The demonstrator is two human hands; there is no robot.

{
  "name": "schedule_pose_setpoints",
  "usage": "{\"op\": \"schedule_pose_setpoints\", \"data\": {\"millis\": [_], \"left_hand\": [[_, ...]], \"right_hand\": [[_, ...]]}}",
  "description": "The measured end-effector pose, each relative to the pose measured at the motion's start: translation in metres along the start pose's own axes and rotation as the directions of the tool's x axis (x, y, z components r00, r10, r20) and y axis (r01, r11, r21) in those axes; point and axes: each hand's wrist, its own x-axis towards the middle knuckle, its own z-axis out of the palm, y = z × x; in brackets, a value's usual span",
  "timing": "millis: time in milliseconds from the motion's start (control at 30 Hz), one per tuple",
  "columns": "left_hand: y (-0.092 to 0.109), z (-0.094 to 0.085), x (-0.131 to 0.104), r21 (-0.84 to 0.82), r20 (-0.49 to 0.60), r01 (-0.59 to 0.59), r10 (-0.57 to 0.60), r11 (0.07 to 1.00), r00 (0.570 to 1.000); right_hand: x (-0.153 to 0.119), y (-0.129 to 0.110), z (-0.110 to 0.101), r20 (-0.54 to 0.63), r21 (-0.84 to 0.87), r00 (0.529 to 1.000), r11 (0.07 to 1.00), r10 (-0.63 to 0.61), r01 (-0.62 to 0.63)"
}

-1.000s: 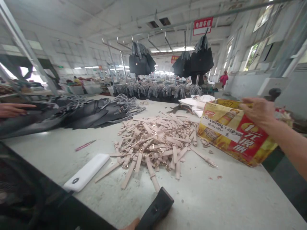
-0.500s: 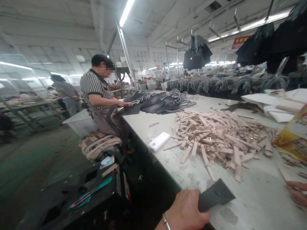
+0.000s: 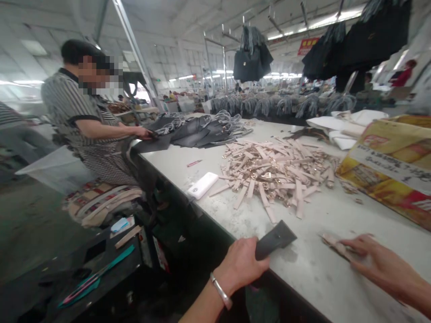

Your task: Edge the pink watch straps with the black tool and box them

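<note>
A dark grey leather-like piece [image 3: 278, 237] sticks out from my left hand [image 3: 240, 262], whose fingers are wrapped round its near end at the table's edge. To the right, my right hand [image 3: 373, 258] pinches a pale pink-beige strap [image 3: 333, 244] low over the tabletop; its far end points toward the pile. Part of this strap is hidden under the fingers. Beyond both hands spreads a heap of similar beige straps [image 3: 252, 188] with gold-coloured buckles.
On the white table [image 3: 178, 166] lie a white power-bank-like block [image 3: 203, 185], a red pen [image 3: 194, 163] and stacked dark grey pieces [image 3: 191, 130]. A yellow printed bag [image 3: 387, 166] stands at right. A co-worker [image 3: 84, 103] handles grey pieces. A black box [image 3: 111, 278] stands lower left.
The view has turned right and moved a little. My right hand has come in from the right edge with a beige strap. My left hand keeps its hold on the grey piece.
</note>
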Motion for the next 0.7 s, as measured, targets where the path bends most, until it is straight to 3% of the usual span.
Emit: {"op": "schedule_pose_setpoints", "data": {"millis": [100,200,400,700], "left_hand": [[-0.001,-0.001,0.001,0.017,0.02,-0.041,0.041,0.999,0.999],[0.0,-0.006,0.002,0.039,0.039,-0.064,0.062,0.997,0.997],[0.009,-0.018,-0.004,0.114,0.086,-0.064,0.054,0.991,0.995],[0.014,-0.033,-0.014,0.235,0.161,-0.112,0.075,0.966,0.984]], "right_hand": [[-0.003,-0.026,-0.01,0.085,0.052,0.995,0.998,-0.051,0.047],[-0.007,-0.049,-0.006,0.111,0.105,0.991,0.993,-0.072,0.06],[-0.02,-0.074,0.02,-0.02,0.129,0.996,0.987,-0.09,0.092],[-0.022,-0.095,0.034,-0.049,0.2,0.993,0.973,-0.111,0.118]]}}
